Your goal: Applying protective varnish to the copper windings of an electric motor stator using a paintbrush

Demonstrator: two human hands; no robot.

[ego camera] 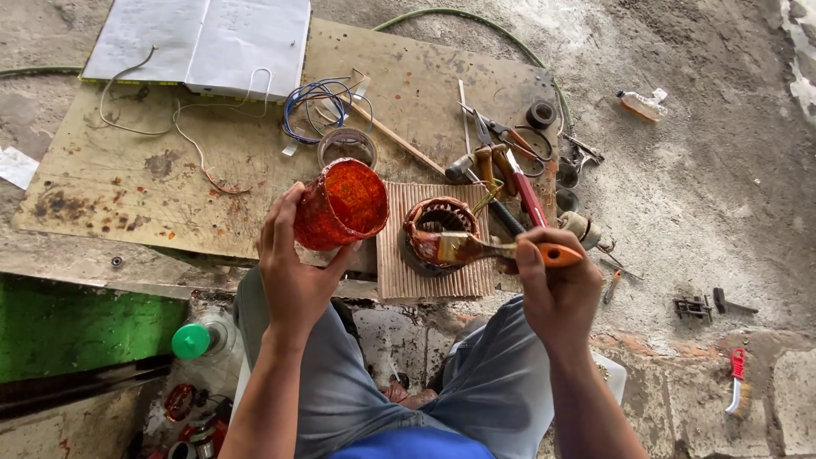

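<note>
While left hand (293, 272) tilts cup (340, 204), right hand (557, 285) brushes.

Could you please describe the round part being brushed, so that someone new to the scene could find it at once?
Start at the big plywood board on the ground. At its near edge lies a ribbed cardboard sheet, and on it sits the stator, a ring with glossy red-brown windings. Unlike the orange cup in the left hand, it rests flat with the right hand's brush on its rim.
</note>
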